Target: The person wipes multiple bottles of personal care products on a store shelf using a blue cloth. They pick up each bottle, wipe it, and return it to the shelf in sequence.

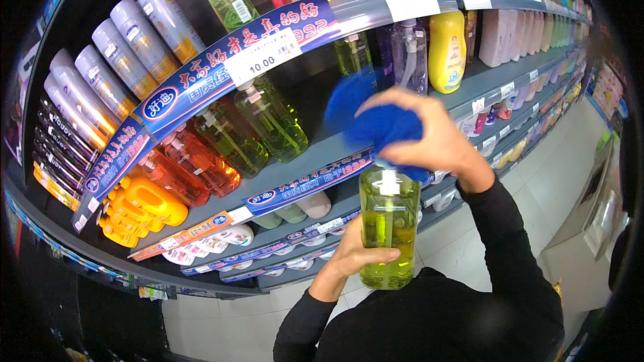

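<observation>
My left hand (352, 254) grips a clear pump bottle (387, 226) of yellow-green liquid by its lower part, with the thumb across the front. The bottle stands nearly upright before my black-clad torso. Above it, my right hand (437, 130) is closed around a blue cloth (385, 123), which is blurred. The cloth covers the bottle's top, so the pump head is hidden. Just behind the cloth, on the shelf (322, 153), stand a yellow bottle (447, 53) and a clear pump bottle (410, 55).
Green pump bottles (271, 120) and red pump bottles (201, 161) line the shelf to the left, with orange jugs (156, 201) at its end. Silver-capped spray cans (146, 42) stand farther left. A price strip (226, 55) edges the upper shelf. Pale floor tiles (453, 246) show below.
</observation>
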{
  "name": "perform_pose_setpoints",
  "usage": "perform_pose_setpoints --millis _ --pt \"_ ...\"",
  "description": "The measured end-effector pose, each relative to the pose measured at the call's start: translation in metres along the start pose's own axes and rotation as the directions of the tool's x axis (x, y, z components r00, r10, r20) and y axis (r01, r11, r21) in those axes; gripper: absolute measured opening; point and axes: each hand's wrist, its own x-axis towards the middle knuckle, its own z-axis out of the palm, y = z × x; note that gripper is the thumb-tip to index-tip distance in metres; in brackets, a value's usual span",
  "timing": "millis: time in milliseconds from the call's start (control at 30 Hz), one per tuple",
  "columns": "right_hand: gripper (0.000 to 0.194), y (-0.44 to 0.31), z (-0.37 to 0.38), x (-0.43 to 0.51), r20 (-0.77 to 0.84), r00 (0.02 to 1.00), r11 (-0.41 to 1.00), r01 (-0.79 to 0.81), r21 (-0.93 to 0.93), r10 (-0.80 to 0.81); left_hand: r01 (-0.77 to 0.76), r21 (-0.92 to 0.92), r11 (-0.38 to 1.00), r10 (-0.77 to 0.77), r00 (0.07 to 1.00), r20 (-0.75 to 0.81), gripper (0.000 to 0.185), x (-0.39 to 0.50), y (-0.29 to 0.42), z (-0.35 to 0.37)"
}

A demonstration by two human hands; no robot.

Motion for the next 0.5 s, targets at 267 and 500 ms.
perform_pose_setpoints --millis 267,500 --pt "0.044 0.021 0.063 -0.032 -0.627 0.696 0.803 0.120 0.584 0.351 -0.032 -0.132 0.991 0.020 0.996 -0.092 0.076 -0.006 -0.001 -0.005" --pt "0.056 -0.014 0.108 -0.097 0.063 0.996 0.986 0.049 0.157 -0.060 -0.329 -0.245 0.912 0.179 0.857 -0.483 0.083 -0.032 0.013 -0.040"
